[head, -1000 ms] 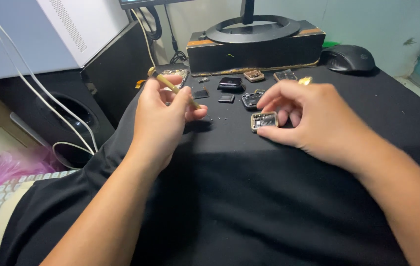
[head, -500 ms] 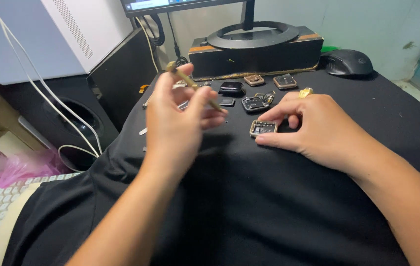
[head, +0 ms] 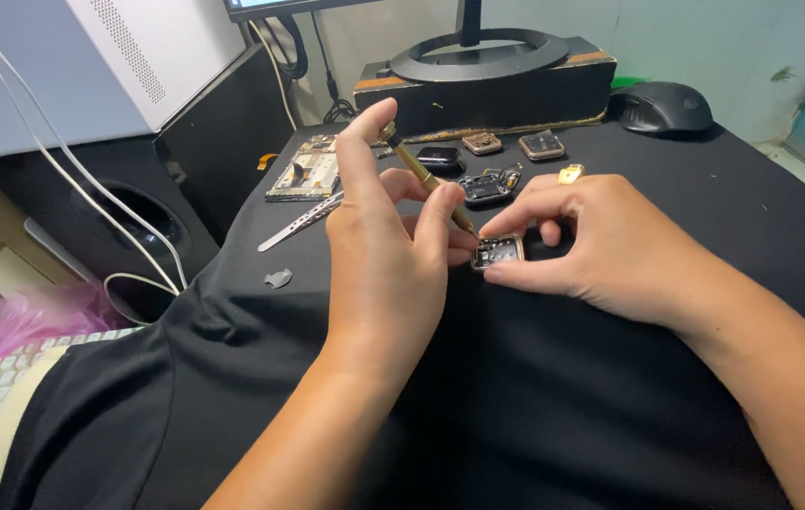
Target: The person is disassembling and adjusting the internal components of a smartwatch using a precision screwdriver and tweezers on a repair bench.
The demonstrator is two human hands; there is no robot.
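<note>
— Hands?
— Left hand [head: 388,260] grips a slim brass-coloured screwdriver [head: 426,177], fingers closed round its shaft, tip on a small square open watch case [head: 498,251]. Right hand [head: 610,246] pinches that case at its edges, flat on the black-covered counter [head: 610,406].
— Room?
— Open cloth toward the near edge; metal tweezers [head: 300,222] and more small watch cases [head: 488,187] lie behind, a black mouse [head: 662,107] near the far edge.

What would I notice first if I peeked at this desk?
Two hands in the middle: the left hand holds a small brass screwdriver, its tip down on an opened square watch case that the right hand pinches. Behind them more watch cases lie on the black cloth.
</note>
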